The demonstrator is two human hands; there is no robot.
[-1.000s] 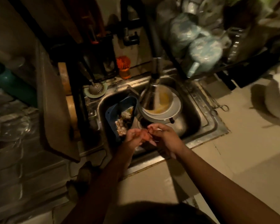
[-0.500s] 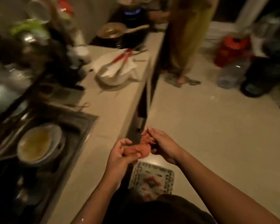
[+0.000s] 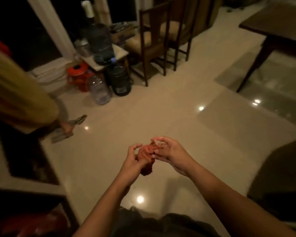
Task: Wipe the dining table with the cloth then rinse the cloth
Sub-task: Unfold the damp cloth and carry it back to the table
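Observation:
A small bunched orange-red cloth [image 3: 146, 157] hangs between my two hands above the tiled floor. My left hand [image 3: 132, 162] grips its lower part, and a dark end dangles below the palm. My right hand [image 3: 172, 152] pinches the cloth's upper edge with its fingertips. The dark wooden dining table [image 3: 278, 26] stands at the far right; only one corner and a leg show.
Another person in a yellow garment [image 3: 15, 93] stands at the left, one sandalled foot [image 3: 67, 127] on the floor. Water jugs [image 3: 99, 89] and a red stool [image 3: 78, 72] crowd the back left. Two wooden chairs [image 3: 154, 40] stand behind. A counter edge [image 3: 24, 183] is at lower left.
My view swung from the sink, past the counter, round to the dining room. Both hands kept the cloth and carried it away from the sink, working it between them.

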